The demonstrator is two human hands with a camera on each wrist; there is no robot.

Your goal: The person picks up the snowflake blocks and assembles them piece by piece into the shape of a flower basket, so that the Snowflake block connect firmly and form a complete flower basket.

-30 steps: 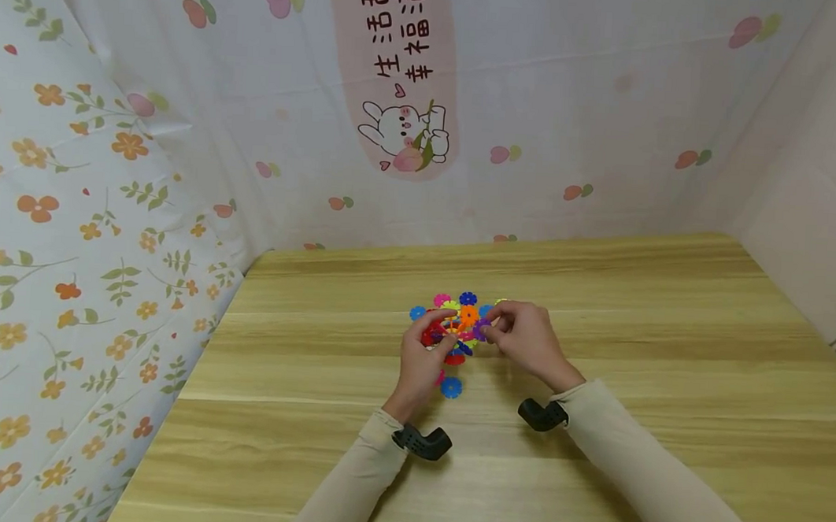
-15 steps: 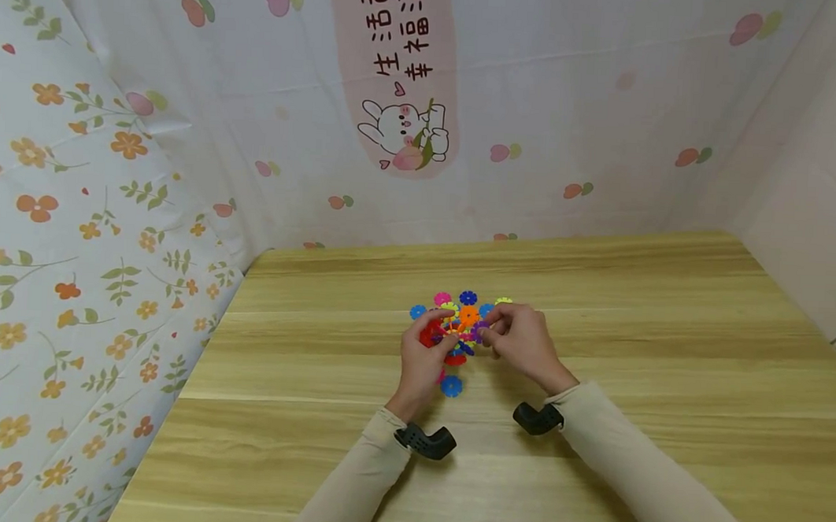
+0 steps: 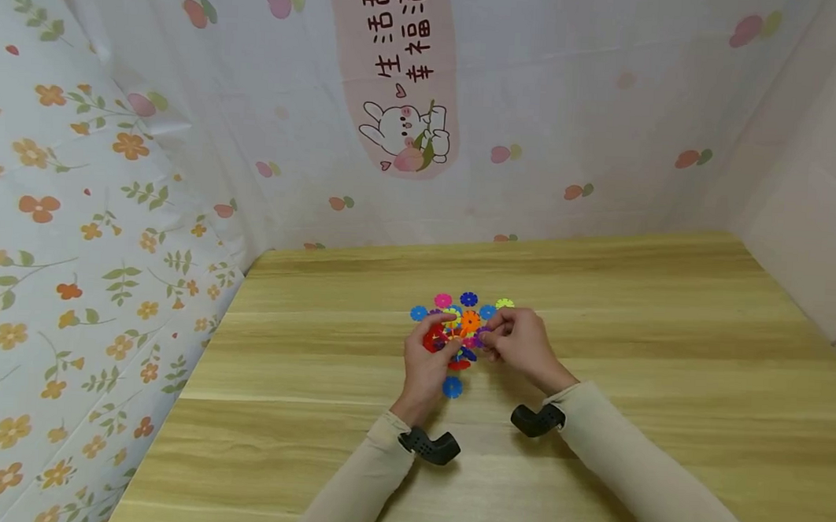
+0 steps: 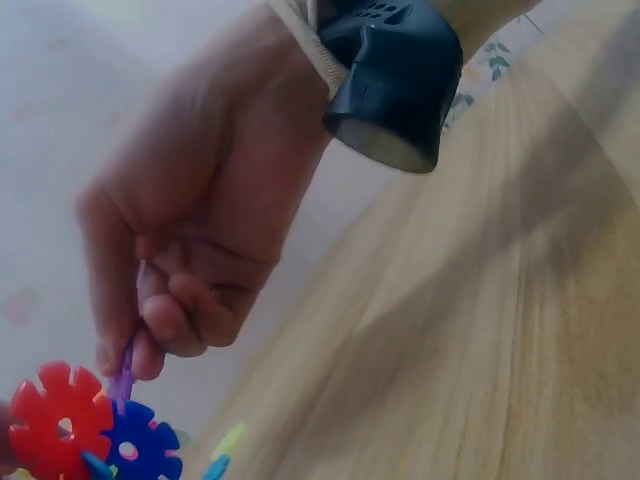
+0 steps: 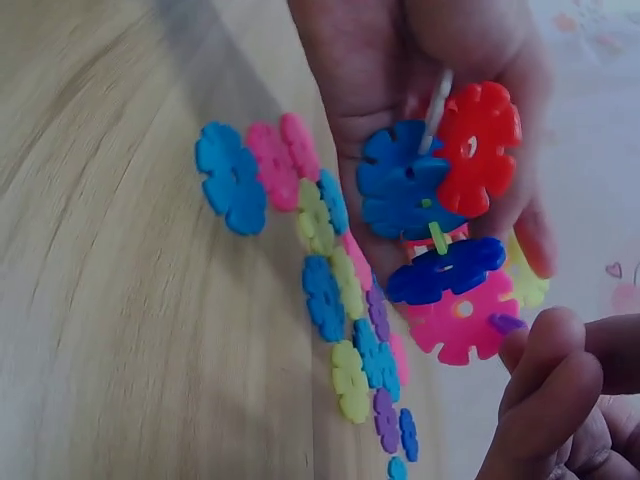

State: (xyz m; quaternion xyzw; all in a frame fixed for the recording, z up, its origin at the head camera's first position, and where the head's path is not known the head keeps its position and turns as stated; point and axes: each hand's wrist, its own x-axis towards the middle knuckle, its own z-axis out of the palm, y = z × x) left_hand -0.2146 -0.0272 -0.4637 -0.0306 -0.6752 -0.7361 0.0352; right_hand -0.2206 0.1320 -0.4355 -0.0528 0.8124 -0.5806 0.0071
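Over the wooden table, my left hand (image 3: 425,368) grips a cluster of interlocking flower-shaped plastic discs. A red disc (image 5: 480,150), a dark blue disc (image 5: 447,270) and a pink disc (image 5: 440,335) show in the cluster in the right wrist view. My right hand (image 3: 523,345) pinches a purple disc (image 3: 483,337) between thumb and fingertips, at the cluster's right side. In the right wrist view the purple tip overlaps the pink disc's edge. The left wrist view shows the purple disc (image 4: 122,380) edge-on, close above a blue disc (image 4: 145,450). My left fingers hide part of the cluster.
Loose discs lie on the table (image 3: 296,412) behind and below the cluster, among them a light blue disc (image 3: 452,387) nearest me, a pink disc (image 3: 443,300) and a yellow-green disc (image 3: 505,304). A printed cloth (image 3: 540,102) hangs behind the table's far edge.
Both hands have shifted slightly toward me, with the cluster and the purple disc. My right wrist has moved a little left. The grips look the same.
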